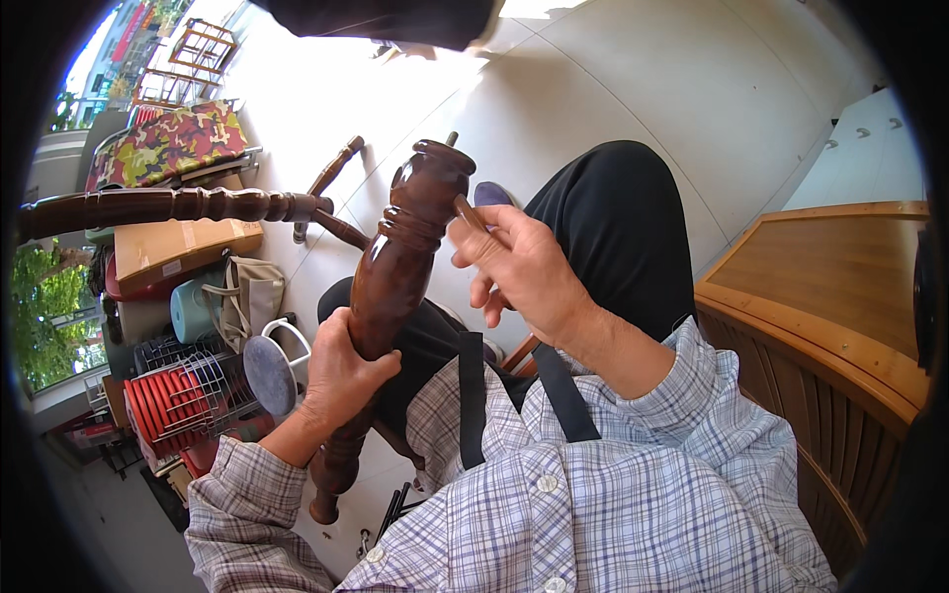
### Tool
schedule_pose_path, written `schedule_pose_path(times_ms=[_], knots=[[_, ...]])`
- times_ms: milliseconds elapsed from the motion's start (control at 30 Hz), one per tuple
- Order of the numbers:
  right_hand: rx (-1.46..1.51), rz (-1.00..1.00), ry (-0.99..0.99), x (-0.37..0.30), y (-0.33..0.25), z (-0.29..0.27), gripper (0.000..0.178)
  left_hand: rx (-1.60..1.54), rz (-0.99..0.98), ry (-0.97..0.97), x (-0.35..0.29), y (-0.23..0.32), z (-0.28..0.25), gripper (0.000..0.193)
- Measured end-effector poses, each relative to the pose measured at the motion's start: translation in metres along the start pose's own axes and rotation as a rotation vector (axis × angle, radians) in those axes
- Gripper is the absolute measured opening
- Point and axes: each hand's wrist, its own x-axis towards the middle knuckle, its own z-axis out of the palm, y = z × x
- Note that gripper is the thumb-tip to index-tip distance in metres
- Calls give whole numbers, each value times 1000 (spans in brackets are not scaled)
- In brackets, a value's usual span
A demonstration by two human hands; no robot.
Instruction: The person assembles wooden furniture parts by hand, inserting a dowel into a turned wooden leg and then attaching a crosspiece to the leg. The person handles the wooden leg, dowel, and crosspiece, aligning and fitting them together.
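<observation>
A thick, glossy dark-brown turned wooden leg [393, 272] slants up between my knees, with a metal bolt [452, 139] sticking out of its top end. My left hand [341, 371] is wrapped round its middle. Beside the upper part of the leg, my right hand [524, 265] pinches a small flat brown piece [468, 211] between thumb and fingers; its tip meets or nearly meets the leg, and its material is unclear. A thinner turned rail [343, 230] meets the leg's left side and links to a longer dark turned bar [168, 206].
To the left are a camouflage-patterned folding seat [213, 138], a cardboard box [168, 252], a beige bag [252, 296], a round grey stool [269, 376] and a heater with a wire guard [183, 405]. A wooden cabinet [840, 262] stands close on the right. Pale floor tiles [633, 99] lie ahead.
</observation>
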Motion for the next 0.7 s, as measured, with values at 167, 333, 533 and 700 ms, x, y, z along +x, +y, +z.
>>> schedule_pose_path(times_ms=[167,333,533,700], knots=[[-313,-64,95,1,-2,0,30,40,33,3,0,-3,2,48],[874,212,-126,13,22,-6,31,17,29,6,0,-1,3,47],[491,186,34,5,8,-5,44,34,45,1,2,-1,1,47],[-224,-43,117,-15,-4,-1,51,16,45,1,1,0,2,48]])
